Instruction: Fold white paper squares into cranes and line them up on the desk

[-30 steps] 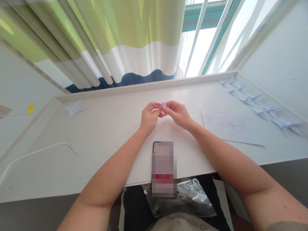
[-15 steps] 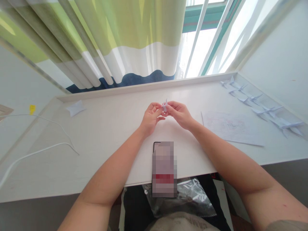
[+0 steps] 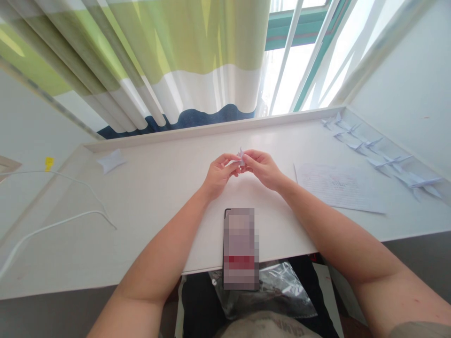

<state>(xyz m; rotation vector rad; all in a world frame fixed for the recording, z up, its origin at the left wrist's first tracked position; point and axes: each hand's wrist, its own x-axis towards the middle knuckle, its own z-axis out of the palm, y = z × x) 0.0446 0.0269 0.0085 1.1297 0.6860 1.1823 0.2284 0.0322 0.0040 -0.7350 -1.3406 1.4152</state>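
Note:
A small piece of folded white paper is pinched between my two hands above the middle of the desk. My left hand grips its left side with thumb and fingers closed. On the other side, my right hand holds it between thumb and forefinger. A thin pointed tip of the paper sticks up between the fingertips; the rest is mostly covered by them. Below the hands a phone with a blurred-out screen lies at the desk's front edge.
Several folded paper figures line the desk's right side. A written sheet lies left of them. Another folded paper piece rests at the far left, near a white cable. Clear plastic covers my lap. A curtain hangs behind the white desk.
My fingers have shifted slightly around the folded paper, and its upright tip now shows less. My left fingers have drawn closer together beneath it. The view has tilted a little.

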